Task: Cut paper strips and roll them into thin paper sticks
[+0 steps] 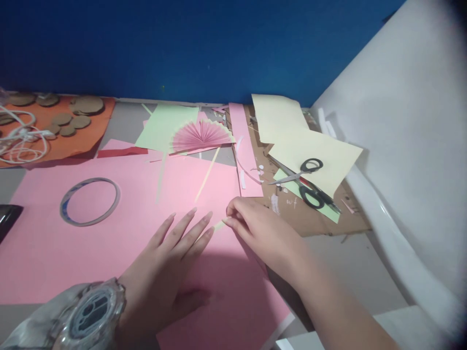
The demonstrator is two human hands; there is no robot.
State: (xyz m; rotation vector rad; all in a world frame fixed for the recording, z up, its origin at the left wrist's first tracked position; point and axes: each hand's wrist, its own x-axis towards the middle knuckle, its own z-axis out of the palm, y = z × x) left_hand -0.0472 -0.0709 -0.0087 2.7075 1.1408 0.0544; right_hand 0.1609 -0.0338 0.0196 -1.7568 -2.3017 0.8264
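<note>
Pale yellow strip (219, 225), right over the big pink sheet (44, 248). Pinched at 1 end by the fingers of the right hand (262, 237), with the left hand (167, 265) at the other visible end, fingers spread. Also kicking around the desk (123, 125): 1 pleated pink fan (200, 137) farther back, 1 tape ring (64, 208) off left, plus black-handled scissors (299, 176) off right.

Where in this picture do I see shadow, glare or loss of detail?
Head view: a broad shadow darkens the pink sheet right of the left hand; head view: a small bright glint on the white strip; head view: the right corners fade to black.
</note>
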